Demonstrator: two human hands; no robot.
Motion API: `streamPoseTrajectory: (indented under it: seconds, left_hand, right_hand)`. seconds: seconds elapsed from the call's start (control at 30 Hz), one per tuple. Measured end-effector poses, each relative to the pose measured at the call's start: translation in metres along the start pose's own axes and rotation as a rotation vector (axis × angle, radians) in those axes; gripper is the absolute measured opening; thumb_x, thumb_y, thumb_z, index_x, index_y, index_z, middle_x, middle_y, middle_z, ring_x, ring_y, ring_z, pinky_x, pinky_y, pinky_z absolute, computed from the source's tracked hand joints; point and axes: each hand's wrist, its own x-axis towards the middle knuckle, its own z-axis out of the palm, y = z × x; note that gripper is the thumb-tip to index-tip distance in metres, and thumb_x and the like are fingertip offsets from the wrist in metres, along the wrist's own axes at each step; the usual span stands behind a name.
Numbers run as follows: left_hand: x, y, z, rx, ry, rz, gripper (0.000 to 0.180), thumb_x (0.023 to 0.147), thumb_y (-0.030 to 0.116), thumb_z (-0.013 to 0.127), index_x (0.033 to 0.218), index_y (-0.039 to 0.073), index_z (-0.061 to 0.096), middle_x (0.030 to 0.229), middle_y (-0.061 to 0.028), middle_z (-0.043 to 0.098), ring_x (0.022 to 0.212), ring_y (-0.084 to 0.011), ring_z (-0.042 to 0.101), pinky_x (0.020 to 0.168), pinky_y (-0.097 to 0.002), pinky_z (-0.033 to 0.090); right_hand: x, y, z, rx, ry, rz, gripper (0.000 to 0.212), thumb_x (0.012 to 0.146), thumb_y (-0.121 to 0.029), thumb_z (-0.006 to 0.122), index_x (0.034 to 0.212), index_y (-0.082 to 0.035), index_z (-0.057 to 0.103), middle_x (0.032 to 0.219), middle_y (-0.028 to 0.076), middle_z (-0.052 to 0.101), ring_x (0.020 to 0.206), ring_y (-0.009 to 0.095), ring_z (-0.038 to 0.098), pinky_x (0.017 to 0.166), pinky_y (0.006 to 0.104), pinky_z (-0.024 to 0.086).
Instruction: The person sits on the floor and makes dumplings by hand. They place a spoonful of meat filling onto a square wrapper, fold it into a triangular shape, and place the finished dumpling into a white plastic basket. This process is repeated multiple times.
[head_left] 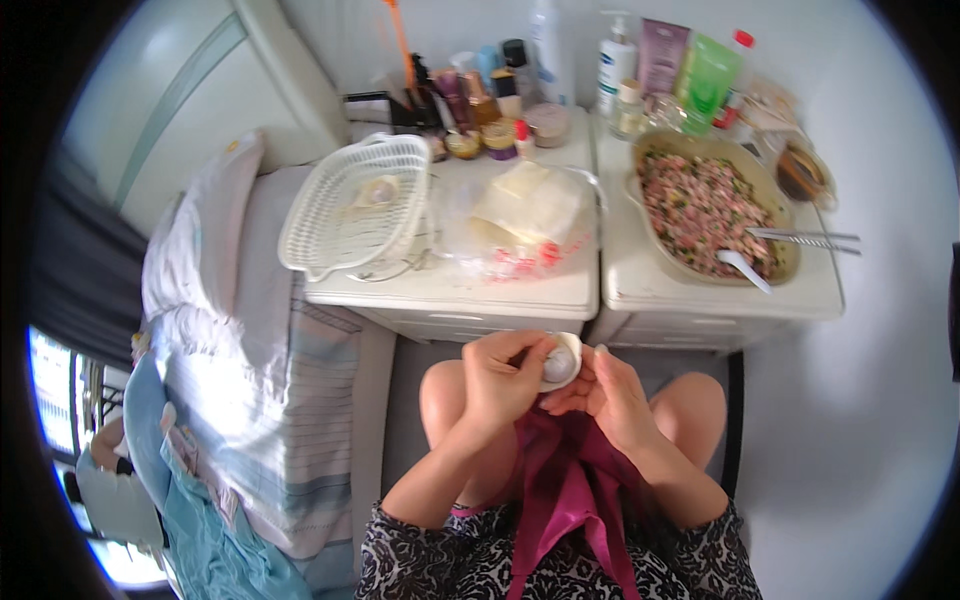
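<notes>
A pale, partly folded wonton (561,363) with a rounded bulge is held between my hands above my lap. My left hand (505,378) pinches its left edge between thumb and fingers. Curved around the lower right edge, the fingers of my right hand (612,398) support it, partly hidden from view. Another wonton (381,191) lies in a white plastic basket (300,235) on the left cabinet. Beside the basket, a stack of pale wrappers (530,205) rests on a clear plastic bag with red print (500,262).
On the right cabinet, a beige basin (640,190) holds minced filling (705,205), a white spoon (745,270) and metal chopsticks (815,239). Bottles and jars (500,95) line the back. A bed (300,420) is at left; a magenta cloth (575,480) covers my lap.
</notes>
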Motion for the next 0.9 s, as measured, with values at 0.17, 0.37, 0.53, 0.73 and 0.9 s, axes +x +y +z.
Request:
streamPoseTrajectory:
  seconds: [0.17, 0.37, 0.53, 0.73, 0.9]
  left_hand:
    - [0.005, 0.016, -0.028, -0.026, 0.047, 0.010, 0.006, 0.076, -0.004, 0.062, 0.079, -0.002, 0.067, 0.069, -0.0071, 0.066, 0.062, -0.0070, 0.058, 0.056, -0.0216, 0.047]
    - [0.090, 0.056, -0.144, 0.203, 0.263, 0.234, 0.012, 0.080, -0.003, 0.056, 0.081, -0.003, 0.068, 0.066, -0.0043, 0.064, 0.058, -0.0060, 0.055, 0.052, -0.0218, 0.046]
    - [0.190, 0.042, -0.185, 0.348, 0.032, 0.112, 0.010, 0.079, 0.002, 0.062, 0.083, -0.006, 0.066, 0.069, -0.0081, 0.064, 0.060, -0.0091, 0.059, 0.051, -0.0245, 0.050]
    - [0.241, -0.015, -0.172, 0.544, -0.264, 0.026, 0.014, 0.081, 0.006, 0.061, 0.091, -0.002, 0.066, 0.080, -0.0100, 0.066, 0.062, -0.0128, 0.061, 0.050, -0.0249, 0.054]
    - [0.251, -0.018, -0.156, 0.686, -0.438, -0.009, 0.015, 0.081, 0.009, 0.060, 0.093, 0.003, 0.066, 0.084, -0.0106, 0.066, 0.068, -0.0200, 0.063, 0.055, -0.0321, 0.053]
  right_hand:
    - [0.009, -0.003, 0.014, -0.010, -0.082, 0.047, 0.061, 0.094, -0.048, 0.032, 0.129, 0.002, 0.035, 0.098, 0.015, 0.059, 0.083, 0.022, 0.062, 0.074, 0.0308, 0.051]
    - [0.011, -0.016, 0.011, -0.149, -0.020, 0.015, 0.057, 0.094, -0.046, 0.031, 0.128, -0.001, 0.034, 0.089, 0.017, 0.060, 0.074, 0.024, 0.062, 0.068, 0.0335, 0.051]
    - [0.022, -0.020, 0.007, -0.196, -0.001, 0.016, 0.059, 0.092, -0.048, 0.033, 0.123, 0.001, 0.037, 0.085, 0.017, 0.060, 0.072, 0.023, 0.060, 0.065, 0.0331, 0.050]
    - [0.024, -0.018, -0.011, -0.221, 0.016, 0.033, 0.056, 0.095, -0.043, 0.033, 0.121, 0.005, 0.039, 0.089, 0.018, 0.060, 0.074, 0.021, 0.060, 0.066, 0.0309, 0.049]
    - [0.025, -0.018, -0.020, -0.261, 0.015, 0.007, 0.055, 0.094, -0.043, 0.034, 0.120, 0.005, 0.041, 0.088, 0.018, 0.061, 0.075, 0.021, 0.060, 0.065, 0.0296, 0.048]
